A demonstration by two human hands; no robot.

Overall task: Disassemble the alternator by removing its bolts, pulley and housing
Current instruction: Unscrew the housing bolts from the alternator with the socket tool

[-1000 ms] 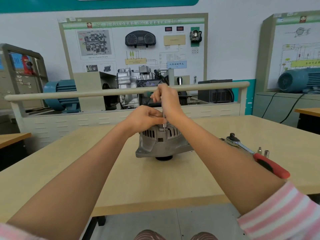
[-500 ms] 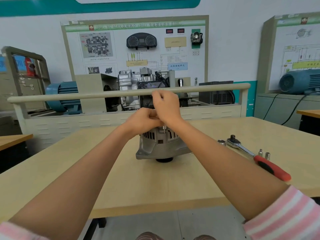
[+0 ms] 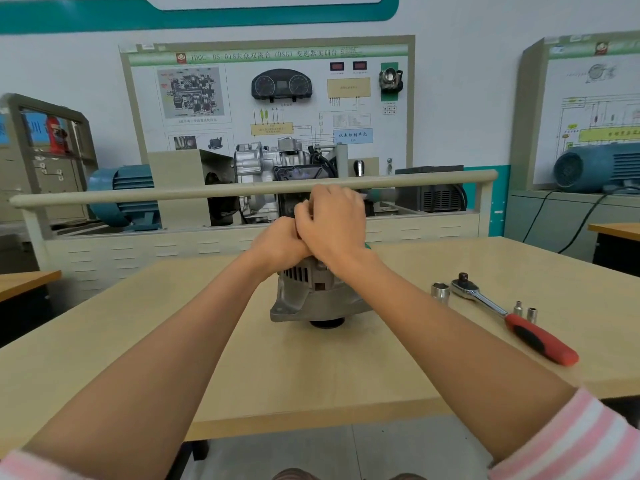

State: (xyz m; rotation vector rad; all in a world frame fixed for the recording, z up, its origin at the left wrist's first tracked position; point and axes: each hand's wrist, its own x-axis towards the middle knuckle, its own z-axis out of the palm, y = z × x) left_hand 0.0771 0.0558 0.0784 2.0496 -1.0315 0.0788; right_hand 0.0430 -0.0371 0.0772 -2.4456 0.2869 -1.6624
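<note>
Where both hands (image 3: 311, 233) meet — alternator (image 3: 311, 292) directly beneath (on table (image 3: 138, 341)).

Green header strip (image 3: 266, 56) atop wall training board (image 3: 239, 109): partly legible "JDQC BS 018", Chinese "大众双离合 (DSG) 变速器实训台"; small red logo at strip's left end. Blue label (image 3: 353, 135) on same board, lower right: white Chinese characters, roughly "仪表控制单元". Other captions on board too small to read. Second board (image 3: 595, 109) at right: diagram with yellow-green labels, text illegible.
</note>
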